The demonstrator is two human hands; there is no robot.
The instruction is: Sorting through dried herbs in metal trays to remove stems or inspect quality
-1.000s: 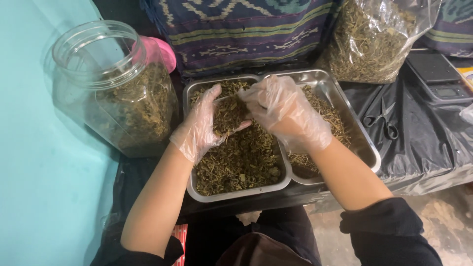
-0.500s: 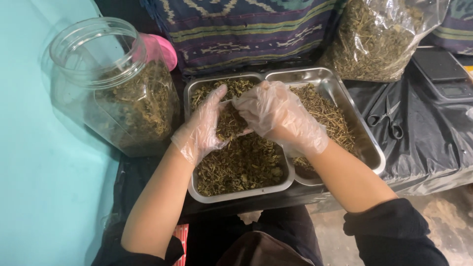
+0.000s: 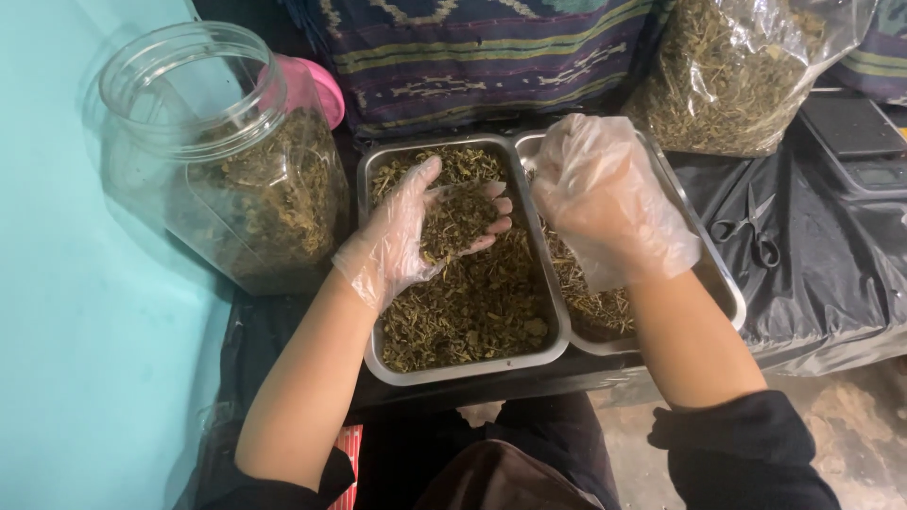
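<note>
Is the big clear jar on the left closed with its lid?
No: the clear jar stands open, its pink lid behind it.

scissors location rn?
Head view, right side: the scissors lie on the black sheet, just right of the right metal tray and below-left of the dark scale.
</note>
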